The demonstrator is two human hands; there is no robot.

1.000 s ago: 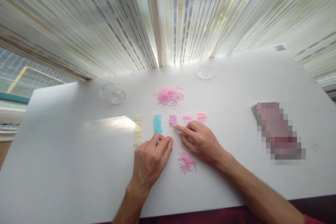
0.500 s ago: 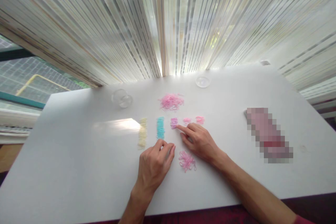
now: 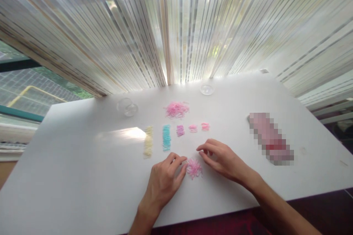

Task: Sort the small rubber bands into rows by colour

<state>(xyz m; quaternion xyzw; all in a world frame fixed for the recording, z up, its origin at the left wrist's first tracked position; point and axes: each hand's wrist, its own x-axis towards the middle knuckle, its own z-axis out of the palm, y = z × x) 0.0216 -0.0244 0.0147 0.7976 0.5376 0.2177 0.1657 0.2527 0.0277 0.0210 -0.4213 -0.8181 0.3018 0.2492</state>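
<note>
A small loose heap of pink, thin bands lies on the white table between my hands. My left hand is at the heap's left edge, thumb and index finger a little apart, nothing visible between them. To the upper right of the heap hovers my right hand, its index finger and thumb apart and holding nothing I can see. Beyond the hands, similar pieces lie in stacked rows: a yellow row, a blue row, a purple row, a pink row and a coral row.
A bigger pink heap sits behind the rows. Clear round dishes stand at the back, a pair on the left and one dish on the right. A blurred-out pinkish object lies right. Striped curtains hang behind the table.
My right hand has drawn back from the purple row toward the small pink heap. My left hand has come closer to that heap's edge. The view has shifted slightly.
</note>
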